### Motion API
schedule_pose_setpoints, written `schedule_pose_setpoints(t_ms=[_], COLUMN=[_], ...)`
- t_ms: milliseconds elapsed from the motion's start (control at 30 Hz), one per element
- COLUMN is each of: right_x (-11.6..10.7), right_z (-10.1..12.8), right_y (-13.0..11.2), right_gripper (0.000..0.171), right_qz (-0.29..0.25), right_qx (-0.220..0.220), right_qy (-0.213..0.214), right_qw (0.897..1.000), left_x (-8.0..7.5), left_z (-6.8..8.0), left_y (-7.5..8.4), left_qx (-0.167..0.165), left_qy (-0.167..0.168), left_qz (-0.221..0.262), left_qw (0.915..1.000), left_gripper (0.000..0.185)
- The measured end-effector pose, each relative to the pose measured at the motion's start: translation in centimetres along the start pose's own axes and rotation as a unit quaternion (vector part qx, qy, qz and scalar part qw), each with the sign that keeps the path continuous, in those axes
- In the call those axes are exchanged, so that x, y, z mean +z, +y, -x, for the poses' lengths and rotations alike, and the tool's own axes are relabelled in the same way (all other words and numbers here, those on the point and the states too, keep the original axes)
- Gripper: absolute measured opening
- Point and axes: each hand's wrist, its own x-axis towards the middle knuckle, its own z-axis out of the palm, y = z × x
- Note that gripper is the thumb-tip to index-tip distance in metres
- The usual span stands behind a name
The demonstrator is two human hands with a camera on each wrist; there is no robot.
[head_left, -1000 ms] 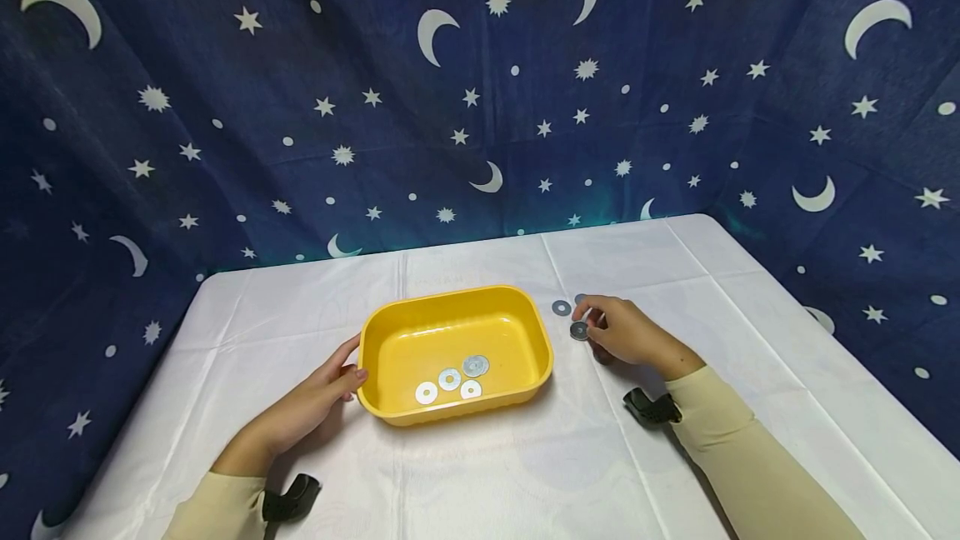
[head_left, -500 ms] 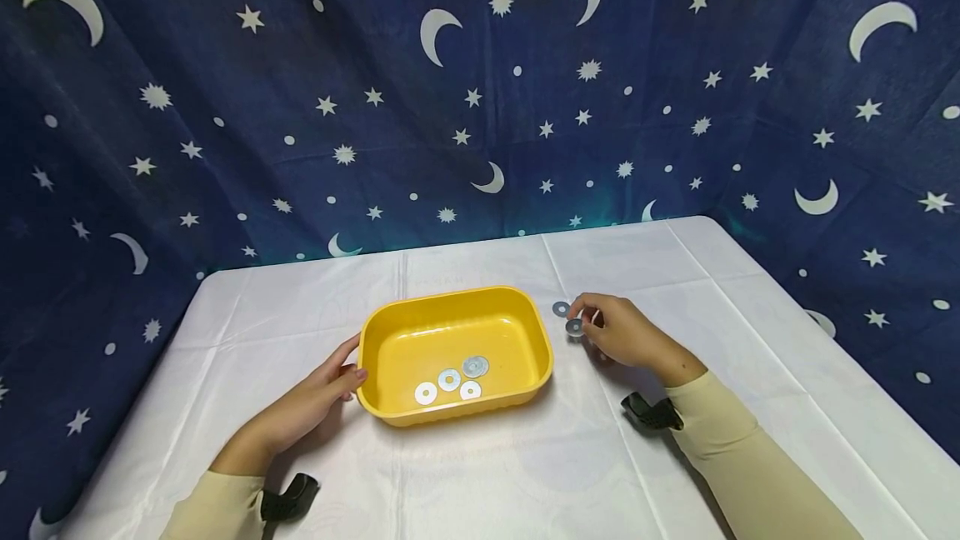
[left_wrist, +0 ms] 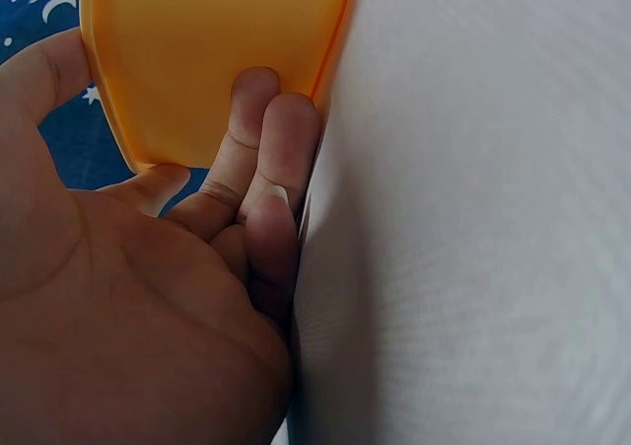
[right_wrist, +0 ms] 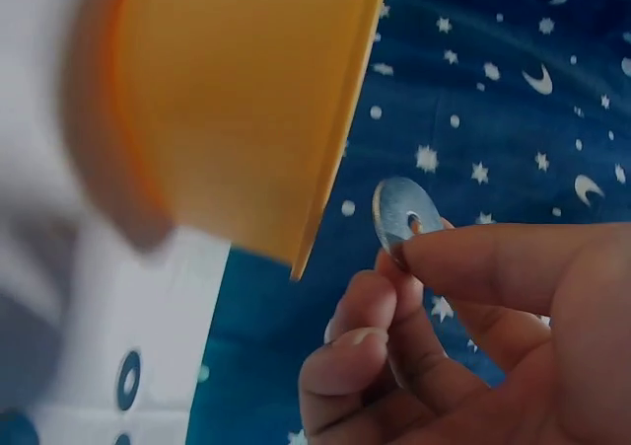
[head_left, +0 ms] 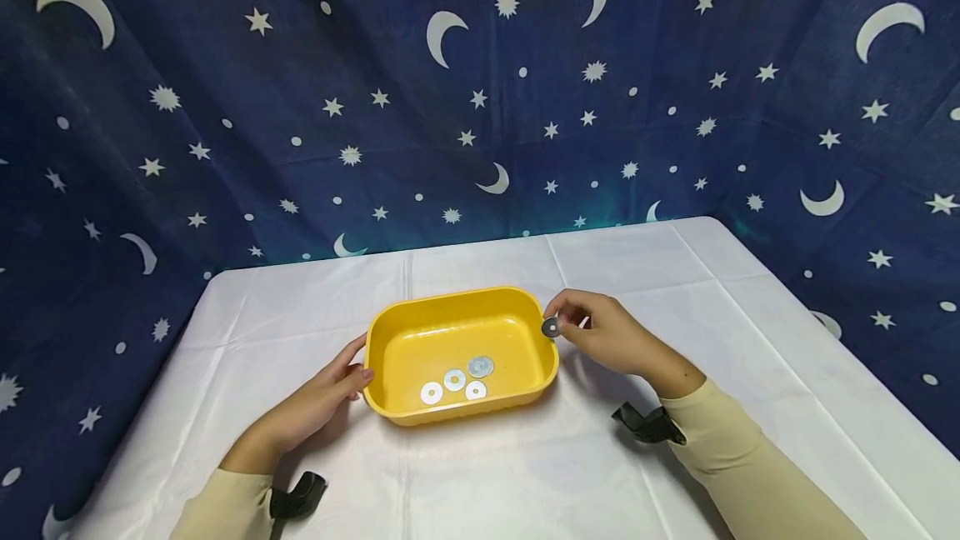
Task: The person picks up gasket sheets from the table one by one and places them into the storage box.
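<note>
Right hand (head_left: 603,338) pinches washer (head_left: 551,327) beside yellow tray (head_left: 390,332).

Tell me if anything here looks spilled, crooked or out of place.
Nothing stands out. The yellow tray sits flat on the white tablecloth with four washers lying inside it. The left hand rests against its side, and the right hand pinches one washer just beside the rim.

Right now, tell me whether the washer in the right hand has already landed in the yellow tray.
No: the right hand pinches the washer just outside the yellow tray, beside its right rim.
</note>
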Motion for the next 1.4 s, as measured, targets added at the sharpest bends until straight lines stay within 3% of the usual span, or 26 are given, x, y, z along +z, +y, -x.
schedule_pose_setpoints(t_ms=[233,500,833,1400], right_x=[1.1,2.6,5.2,9.5], right_z=[-0.6,-1.4,-2.2,-3.5], right_y=[-1.9,-3.3,-4.1,-5.7], right_gripper=[0.017,0.014,0.015,0.013], right_qz=[-0.031,-0.036,-0.041,-0.067], right_qx=[-0.005,-0.009,-0.008,-0.045], right_qy=[0.012,-0.005,-0.006,-0.030], right_qw=[0.999,0.999,0.999,0.996], left_x=[0.1,0.0,0.1,0.0], left_z=[0.0,0.1,0.0,0.0], left_y=[0.0,0.2,0.2,0.1], left_qx=[0.001,-0.001,-0.003,0.001], left_qy=[-0.001,0.003,0.001,0.006], left_qz=[0.003,0.000,0.000,0.002], left_qw=[1.0000,1.0000,1.0000,1.0000], left_gripper=[0.068,0.067,0.067,0.065])
